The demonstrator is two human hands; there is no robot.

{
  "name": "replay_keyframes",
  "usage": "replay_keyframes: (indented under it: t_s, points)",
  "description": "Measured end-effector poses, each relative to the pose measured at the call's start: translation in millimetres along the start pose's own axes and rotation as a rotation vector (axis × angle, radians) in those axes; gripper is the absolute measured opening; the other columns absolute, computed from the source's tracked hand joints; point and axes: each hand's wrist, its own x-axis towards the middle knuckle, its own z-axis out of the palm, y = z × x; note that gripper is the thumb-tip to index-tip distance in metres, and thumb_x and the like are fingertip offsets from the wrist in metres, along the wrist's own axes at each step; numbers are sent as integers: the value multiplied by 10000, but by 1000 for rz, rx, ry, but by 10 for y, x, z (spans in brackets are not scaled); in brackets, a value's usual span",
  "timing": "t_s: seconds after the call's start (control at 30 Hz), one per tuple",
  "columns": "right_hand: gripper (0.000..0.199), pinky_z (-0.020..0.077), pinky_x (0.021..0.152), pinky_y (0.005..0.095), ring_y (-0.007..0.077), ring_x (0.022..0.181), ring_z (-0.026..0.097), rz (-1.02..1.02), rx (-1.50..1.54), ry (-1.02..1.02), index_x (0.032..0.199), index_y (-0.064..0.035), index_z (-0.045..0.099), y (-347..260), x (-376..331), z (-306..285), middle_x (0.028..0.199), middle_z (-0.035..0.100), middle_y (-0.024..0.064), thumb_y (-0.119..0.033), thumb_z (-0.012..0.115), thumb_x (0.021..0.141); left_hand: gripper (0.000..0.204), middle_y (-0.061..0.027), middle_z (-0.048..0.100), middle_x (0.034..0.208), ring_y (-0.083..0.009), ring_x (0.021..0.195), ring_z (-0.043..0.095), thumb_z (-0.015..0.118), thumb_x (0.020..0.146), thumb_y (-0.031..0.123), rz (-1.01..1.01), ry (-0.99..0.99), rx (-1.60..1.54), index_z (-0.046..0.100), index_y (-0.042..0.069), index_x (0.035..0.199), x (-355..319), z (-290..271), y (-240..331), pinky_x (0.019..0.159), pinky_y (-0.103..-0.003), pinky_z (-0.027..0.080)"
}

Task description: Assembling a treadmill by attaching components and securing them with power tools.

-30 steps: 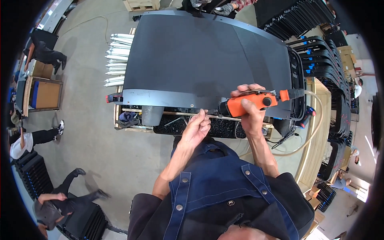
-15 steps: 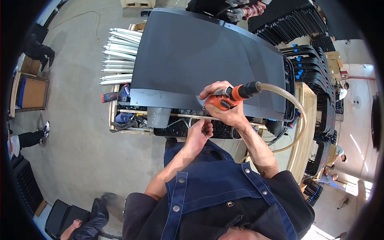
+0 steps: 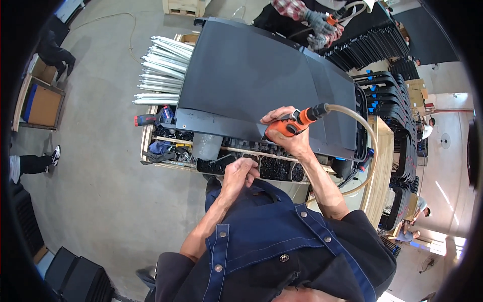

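My right hand (image 3: 289, 138) is wrapped round an orange air screwdriver (image 3: 287, 128) over the near edge of a large dark grey panel (image 3: 246, 70). A pale hose (image 3: 371, 132) curves from the tool's black end to the right and down. The working tip is hidden behind my hand. My left hand (image 3: 239, 175) hovers over bins of small black parts (image 3: 274, 167), below the panel's edge. Its fingers are curled together, and anything between them is too small to make out. A grey cup-like container (image 3: 207, 146) stands under the panel edge, left of that hand.
Silvery tubes (image 3: 163, 68) stick out left of the panel, above a cordless driver (image 3: 148, 119). Across the panel, a co-worker's gloved hands (image 3: 319, 25) hold another orange tool. Black frames (image 3: 385, 80) are stacked at the right beside a wooden crate (image 3: 380, 151).
My left hand has drawn back from the panel's edge toward me, over the bins. My right hand keeps the tool at the edge. The co-worker's hands have come further into view with an orange tool.
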Motion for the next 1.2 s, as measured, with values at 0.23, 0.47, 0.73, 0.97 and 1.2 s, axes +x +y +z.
replay_keyframes:
  t_s: [0.23, 0.47, 0.73, 0.97, 1.2]
  points:
    - [419, 581, 950, 427, 288, 1111, 694, 25, 52, -36, 1144, -12, 583, -116, -42, -24, 1178, 687, 178, 87, 760, 778, 429, -31, 618, 779, -82, 609, 500, 544, 1069, 322, 183, 26, 30, 542, 1, 1354, 23, -53, -84, 557, -242, 422]
    - [373, 570, 908, 339, 223, 1069, 704, 13, -90, -185, 1108, -13, 642, -69, -42, -135, 1113, 706, 108, 59, 726, 752, 278, -58, 680, 876, -89, 702, 583, 663, 1009, 223, 127, 86, -199, 627, 22, 1197, 99, 76, -82, 604, -227, 470]
    - [469, 570, 960, 476, 315, 1088, 698, -78, 492, -41, 1234, -19, 561, -172, -20, -387, 1199, 669, 182, 16, 725, 796, 284, -52, 690, 962, -90, 773, 608, 696, 984, 187, 185, 184, -404, 648, 22, 1210, 44, 101, -147, 676, -238, 524]
    - [453, 552, 989, 562, 312, 1044, 699, -8, 776, 95, 1250, -52, 532, -214, -131, -288, 1199, 637, 153, -74, 694, 827, 285, -55, 680, 963, -119, 791, 604, 694, 983, 203, 244, 112, -491, 636, 39, 1209, -38, 102, -53, 670, -251, 509]
    - [468, 554, 997, 550, 311, 1045, 695, 80, 775, 189, 1270, -51, 514, -174, -8, -42, 1195, 628, 154, -100, 698, 842, 248, -53, 675, 937, -110, 757, 587, 690, 986, 190, 244, 128, -495, 637, 31, 1169, -54, -99, 126, 648, -240, 483]
